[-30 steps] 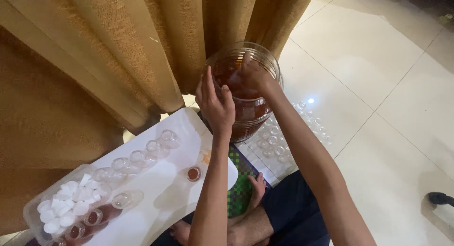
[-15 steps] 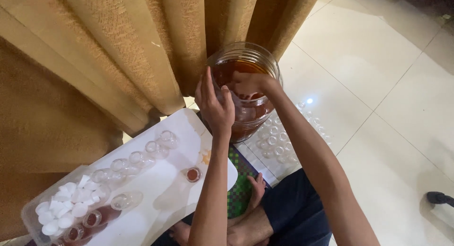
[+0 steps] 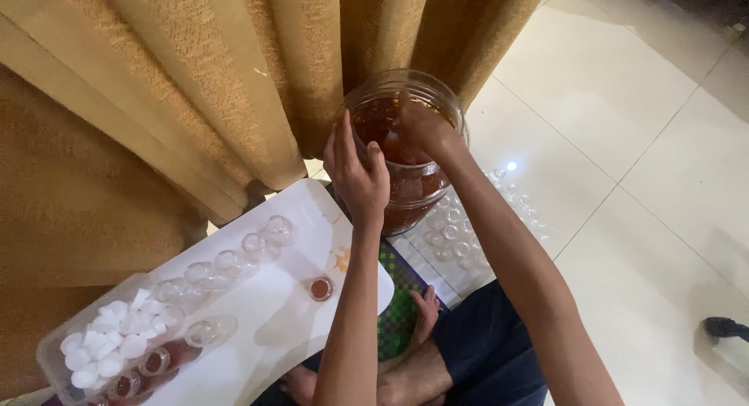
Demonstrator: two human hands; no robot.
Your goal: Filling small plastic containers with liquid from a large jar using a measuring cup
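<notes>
The big round clear glass jar of reddish-brown liquid (image 3: 406, 152) stands on the floor right against the hanging mustard-yellow curtain (image 3: 195, 86), and both hands are on it. The left hand (image 3: 357, 172) grips the near side of the jar's rim, fingers (image 3: 343, 141) curled over the glass with the thumb pressed to the outside wall. The right hand (image 3: 421, 129) is down inside the jar's mouth, fingers bunched together above the liquid (whether they pinch anything there cannot be told, the glass and the hand itself hide it).

Just below and left of the jar lies the flat white board (image 3: 273, 297), tilted across the person's lap. A row of small clear glass vials (image 3: 234, 258) lies along the board's far edge, running away from the jar. One small vial filled with reddish liquid (image 3: 320, 287) stands alone on the board, nearer the jar than the rest. At the board's end farthest from the jar sits a clear plastic tub of white caps (image 3: 109, 340), with a few more filled vials (image 3: 144, 367) just beside it.

Right of the jar, a cluster of empty glass vials (image 3: 468, 226) rests on the pale tiled floor (image 3: 640, 141). A green chequered mat (image 3: 398, 304) shows just below the jar, beside the person's bare foot (image 3: 425, 304).
</notes>
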